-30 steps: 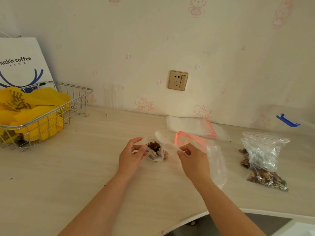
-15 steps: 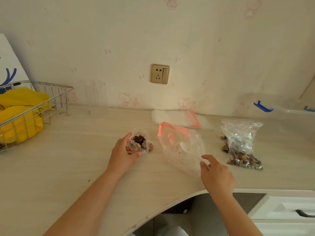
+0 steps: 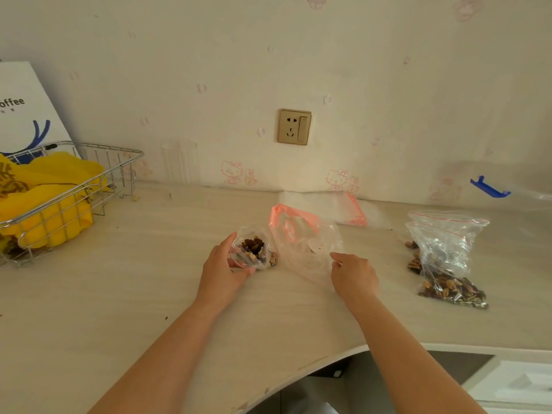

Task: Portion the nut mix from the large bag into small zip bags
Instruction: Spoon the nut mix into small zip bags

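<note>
Two hands work on the desk (image 3: pixel 119 294). The left hand (image 3: pixel 222 268) grips a small zip bag (image 3: pixel 254 249) of nuts upright, probably so nothing spills. The right hand (image 3: pixel 354 274), fingers relaxed, touches an almost empty clear bag (image 3: pixel 301 243). The large bag (image 3: pixel 445 258) lies well apart at right.

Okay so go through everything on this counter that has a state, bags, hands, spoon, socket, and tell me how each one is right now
small zip bag: mouth open, part-filled with nut mix, upright.
left hand: grips the small zip bag.
large bag: lying on its side, mouth open, nearly empty.
spoon: lying inside the large bag.
right hand: touches the large bag's edge; whether it pinches, unclear.
bag of nut mix: at right, slumped, zip state unclear.
empty zip bags: flat by the wall.
wall socket: nothing plugged in.
</note>
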